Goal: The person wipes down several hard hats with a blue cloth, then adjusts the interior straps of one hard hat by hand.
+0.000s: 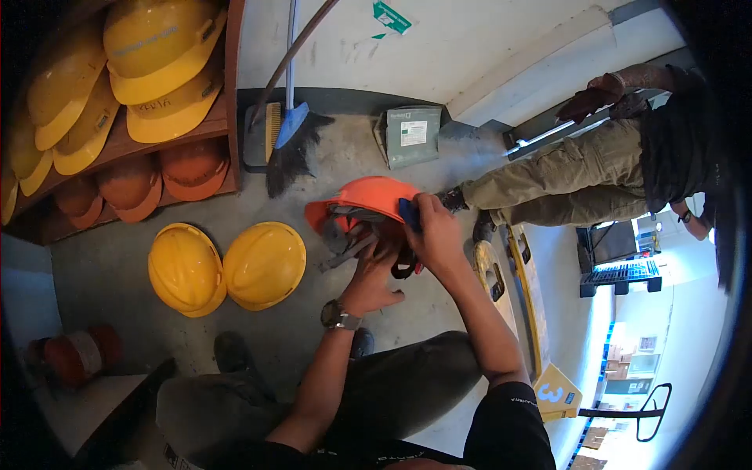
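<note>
An orange hard hat (372, 194) is held up in front of me, tilted so that its grey inner straps (342, 249) face me. My left hand (373, 278), with a watch at the wrist, has its fingers in among these straps; the thumb sticks out to the side. At the edge of the shell, my right hand (436, 233) grips the hat beside a small dark blue piece (409, 214), whose kind I cannot tell. Two yellow hard hats, one (186, 270) against the other (265, 266), rest on the floor left of my hands.
Yellow and orange hard hats fill a wooden shelf (233, 94) at upper left. A blue broom (293, 124) and a grey bin (411, 137) stand by the wall. Another person (564, 168) stands at right, near yellow boards (526, 290). A red cylinder (82, 354) lies at lower left.
</note>
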Tool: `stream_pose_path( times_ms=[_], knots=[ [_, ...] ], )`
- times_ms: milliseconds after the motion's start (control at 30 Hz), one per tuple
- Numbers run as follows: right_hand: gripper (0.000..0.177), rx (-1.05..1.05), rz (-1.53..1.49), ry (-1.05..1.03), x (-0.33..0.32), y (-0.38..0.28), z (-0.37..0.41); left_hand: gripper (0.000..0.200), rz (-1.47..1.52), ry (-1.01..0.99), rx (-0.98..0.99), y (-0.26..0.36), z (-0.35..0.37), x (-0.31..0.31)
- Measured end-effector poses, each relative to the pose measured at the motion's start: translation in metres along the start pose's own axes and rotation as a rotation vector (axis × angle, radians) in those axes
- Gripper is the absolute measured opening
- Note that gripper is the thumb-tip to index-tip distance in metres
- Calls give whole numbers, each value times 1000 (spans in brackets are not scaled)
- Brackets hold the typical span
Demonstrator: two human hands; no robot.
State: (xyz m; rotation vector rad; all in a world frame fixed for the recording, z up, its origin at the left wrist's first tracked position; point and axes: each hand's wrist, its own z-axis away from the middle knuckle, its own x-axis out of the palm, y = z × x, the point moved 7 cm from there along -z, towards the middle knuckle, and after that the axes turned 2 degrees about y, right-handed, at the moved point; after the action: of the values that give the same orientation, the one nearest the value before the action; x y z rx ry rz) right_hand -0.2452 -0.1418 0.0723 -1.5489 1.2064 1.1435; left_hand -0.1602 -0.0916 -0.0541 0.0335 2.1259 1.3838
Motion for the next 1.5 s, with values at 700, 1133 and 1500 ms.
stream_pose_path(
  times_ms=[700,1133,1500],
  knots=[
    [17,-38,-557,-7,-14,-43,9,88,1763,736,-270,-37,2,-78],
    [44,-245,-321,-73,-2,-97,11,82,1317,350,-265,-29,11,-47],
    [53,-350,-144,-180,4,-113,36,84,1375,503,-469,-41,18,-59]
  ],
)
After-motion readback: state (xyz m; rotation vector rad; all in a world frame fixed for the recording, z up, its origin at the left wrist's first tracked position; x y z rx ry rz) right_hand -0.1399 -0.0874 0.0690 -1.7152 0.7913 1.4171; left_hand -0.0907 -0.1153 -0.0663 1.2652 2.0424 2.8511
